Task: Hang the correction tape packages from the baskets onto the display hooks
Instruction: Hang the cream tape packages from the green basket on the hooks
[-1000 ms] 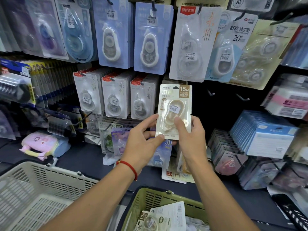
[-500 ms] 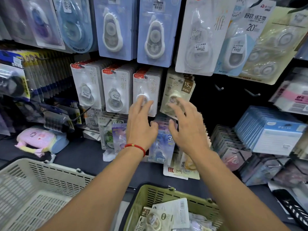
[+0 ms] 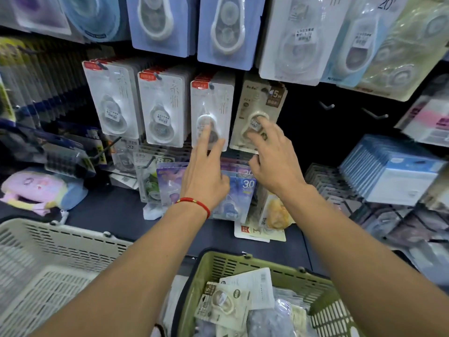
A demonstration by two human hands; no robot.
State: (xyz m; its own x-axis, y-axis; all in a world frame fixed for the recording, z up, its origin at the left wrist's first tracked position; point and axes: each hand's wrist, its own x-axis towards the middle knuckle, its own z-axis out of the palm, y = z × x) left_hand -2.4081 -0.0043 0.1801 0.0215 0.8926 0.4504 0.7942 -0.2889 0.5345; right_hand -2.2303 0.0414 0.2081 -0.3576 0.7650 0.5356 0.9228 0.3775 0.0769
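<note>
1. A beige card correction tape package [image 3: 257, 110] hangs on the display wall, fourth in a row, tilted; a clear blister holds a rounded cream dispenser; a brown corner label reads "15M".
2. The right hand [image 3: 274, 161] has spread fingers, fingertips touching the blister, nothing gripped; the left hand [image 3: 206, 173], a red cord bracelet [image 3: 194, 203] on its wrist, is open too, two fingers reaching up to the neighbouring package.
3. Three stacks of white packages [image 3: 162, 110] with red top tabs hang left of the beige one; two bare metal hooks [image 3: 328, 105] stick out to its right.
4. At the bottom edge, a green slotted plastic basket [image 3: 243, 261] holds more packages, one beige, marked "15"; a cream basket [image 3: 48, 263] of the same kind sits at bottom left.
</note>
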